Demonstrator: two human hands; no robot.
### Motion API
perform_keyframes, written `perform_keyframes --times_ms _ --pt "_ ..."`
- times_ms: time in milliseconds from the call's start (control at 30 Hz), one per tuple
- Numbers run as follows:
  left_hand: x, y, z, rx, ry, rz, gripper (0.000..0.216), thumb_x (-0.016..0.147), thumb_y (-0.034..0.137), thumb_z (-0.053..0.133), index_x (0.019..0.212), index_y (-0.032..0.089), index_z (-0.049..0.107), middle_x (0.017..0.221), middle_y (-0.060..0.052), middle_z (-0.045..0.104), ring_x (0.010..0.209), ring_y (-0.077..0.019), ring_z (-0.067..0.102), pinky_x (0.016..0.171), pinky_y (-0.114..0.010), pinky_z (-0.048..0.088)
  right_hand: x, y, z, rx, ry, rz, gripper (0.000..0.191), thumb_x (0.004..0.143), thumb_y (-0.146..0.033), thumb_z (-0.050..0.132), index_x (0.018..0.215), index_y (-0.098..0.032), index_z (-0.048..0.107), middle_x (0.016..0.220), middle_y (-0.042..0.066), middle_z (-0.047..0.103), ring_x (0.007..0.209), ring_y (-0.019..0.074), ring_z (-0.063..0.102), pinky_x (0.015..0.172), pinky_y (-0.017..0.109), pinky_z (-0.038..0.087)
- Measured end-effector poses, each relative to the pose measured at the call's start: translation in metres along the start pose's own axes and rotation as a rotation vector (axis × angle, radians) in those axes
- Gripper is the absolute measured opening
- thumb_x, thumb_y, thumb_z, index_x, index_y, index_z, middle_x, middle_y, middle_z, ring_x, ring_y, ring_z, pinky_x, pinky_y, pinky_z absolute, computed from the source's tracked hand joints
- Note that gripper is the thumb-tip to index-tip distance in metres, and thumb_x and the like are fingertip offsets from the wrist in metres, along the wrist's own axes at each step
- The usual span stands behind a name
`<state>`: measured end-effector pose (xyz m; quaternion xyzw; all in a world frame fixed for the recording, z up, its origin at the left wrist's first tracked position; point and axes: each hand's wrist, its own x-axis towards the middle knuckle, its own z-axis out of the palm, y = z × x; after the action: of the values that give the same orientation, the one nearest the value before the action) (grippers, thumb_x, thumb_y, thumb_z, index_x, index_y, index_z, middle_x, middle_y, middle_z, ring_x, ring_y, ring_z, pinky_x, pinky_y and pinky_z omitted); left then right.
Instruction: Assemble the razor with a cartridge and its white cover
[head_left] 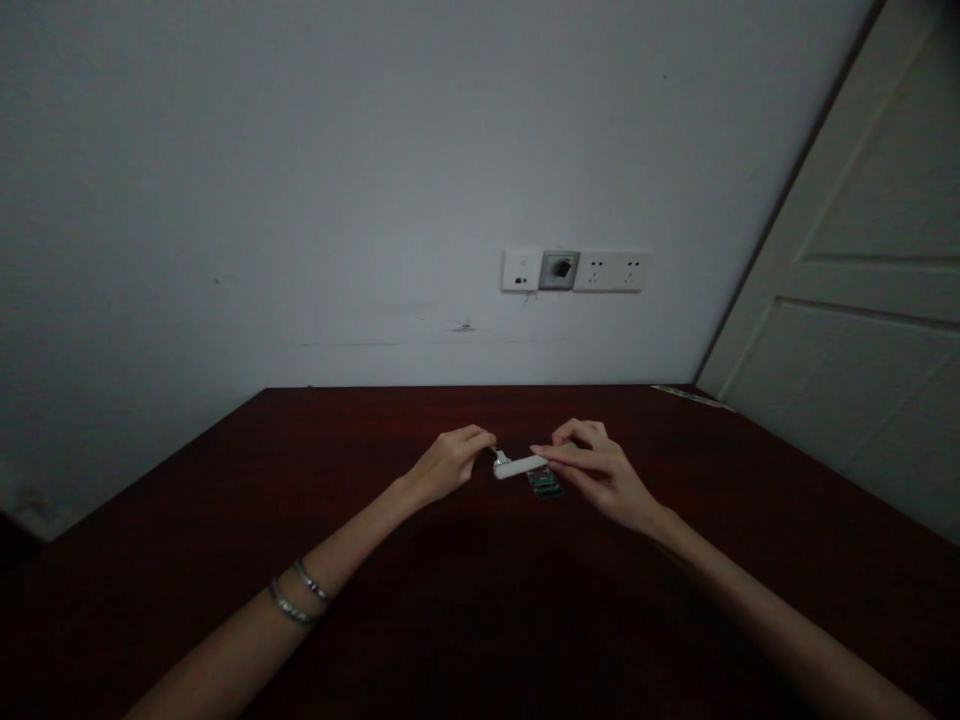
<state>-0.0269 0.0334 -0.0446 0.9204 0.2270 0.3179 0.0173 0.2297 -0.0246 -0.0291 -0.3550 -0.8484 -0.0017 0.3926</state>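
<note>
Both my hands meet over the far middle of a dark red table (225,560). My right hand (596,475) pinches a small white stick-shaped part (519,466) between thumb and fingers. My left hand (450,462) is closed in a pinch at the white part's left tip, on something small and metallic that I cannot make out. A small green circuit board (545,485) lies on the table just under my right hand's fingers. Two bracelets (300,592) sit on my left forearm.
A white wall rises behind the table, with a row of wall sockets (576,270), one with its cover off. A pale door (862,300) stands at the right. A thin light strip (694,397) lies at the table's far right corner.
</note>
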Motion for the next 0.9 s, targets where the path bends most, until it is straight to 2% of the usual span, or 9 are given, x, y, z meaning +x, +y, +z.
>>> perform_keyframes --times_ms 200,367,433,600,667,767,900 --pt "0.0 -0.004 0.001 0.072 0.061 0.06 0.033 0.077 -0.001 0.037 0.102 0.015 0.054 0.099 -0.01 0.058 0.096 -0.0177 0.055 0.081 -0.031 0.048 -0.004 0.015 -0.003 -0.044 0.031 0.048 0.029 0.086 -0.028 0.048 0.112 -0.036 0.06 0.085 0.002 0.054 0.083 0.0174 0.049 0.076 0.035 0.033" --pt "-0.002 -0.004 0.001 0.093 0.068 0.085 0.032 0.078 0.0 0.038 0.102 0.014 0.054 0.098 -0.01 0.058 0.097 -0.0182 0.055 0.081 -0.031 0.049 0.001 -0.005 -0.002 0.006 -0.016 -0.013 0.031 0.086 -0.025 0.048 0.112 -0.036 0.059 0.089 0.003 0.053 0.085 0.0171 0.049 0.077 0.034 0.034" --pt "-0.001 -0.003 0.0 0.109 0.07 0.117 0.03 0.079 0.001 0.039 0.101 0.014 0.055 0.097 -0.01 0.058 0.098 -0.0185 0.055 0.082 -0.032 0.049 0.002 -0.003 0.0 0.015 -0.023 -0.007 0.03 0.086 -0.024 0.048 0.112 -0.036 0.06 0.088 0.003 0.054 0.085 0.0169 0.049 0.077 0.034 0.034" --pt "0.001 -0.006 -0.002 0.14 0.191 0.203 0.026 0.082 0.003 0.038 0.099 0.014 0.055 0.096 -0.009 0.057 0.1 -0.0176 0.054 0.084 -0.034 0.05 -0.001 0.009 -0.003 -0.002 0.081 0.086 0.027 0.086 -0.027 0.05 0.109 -0.033 0.063 0.083 0.002 0.053 0.08 0.0169 0.049 0.073 0.033 0.034" --pt "0.001 -0.007 -0.001 0.149 0.24 0.224 0.026 0.081 0.003 0.039 0.099 0.013 0.054 0.096 -0.009 0.058 0.1 -0.0175 0.055 0.084 -0.034 0.05 0.001 0.0 -0.004 0.029 0.077 0.056 0.028 0.086 -0.027 0.049 0.11 -0.033 0.062 0.084 0.002 0.053 0.081 0.0168 0.049 0.073 0.033 0.034" --pt "0.0 -0.009 0.0 0.151 0.231 0.236 0.025 0.08 0.002 0.041 0.099 0.013 0.054 0.096 -0.01 0.058 0.1 -0.0178 0.055 0.084 -0.034 0.05 0.004 -0.013 -0.002 0.057 0.022 -0.027 0.029 0.087 -0.026 0.048 0.111 -0.033 0.061 0.087 0.003 0.053 0.084 0.0169 0.049 0.075 0.034 0.034" --pt "-0.001 -0.01 0.001 0.133 0.229 0.228 0.026 0.081 0.002 0.04 0.099 0.013 0.054 0.097 -0.01 0.058 0.101 -0.0179 0.055 0.084 -0.034 0.05 0.002 -0.002 0.0 0.015 0.046 -0.005 0.028 0.086 -0.025 0.05 0.109 -0.033 0.062 0.085 0.003 0.054 0.082 0.0173 0.05 0.074 0.035 0.035"
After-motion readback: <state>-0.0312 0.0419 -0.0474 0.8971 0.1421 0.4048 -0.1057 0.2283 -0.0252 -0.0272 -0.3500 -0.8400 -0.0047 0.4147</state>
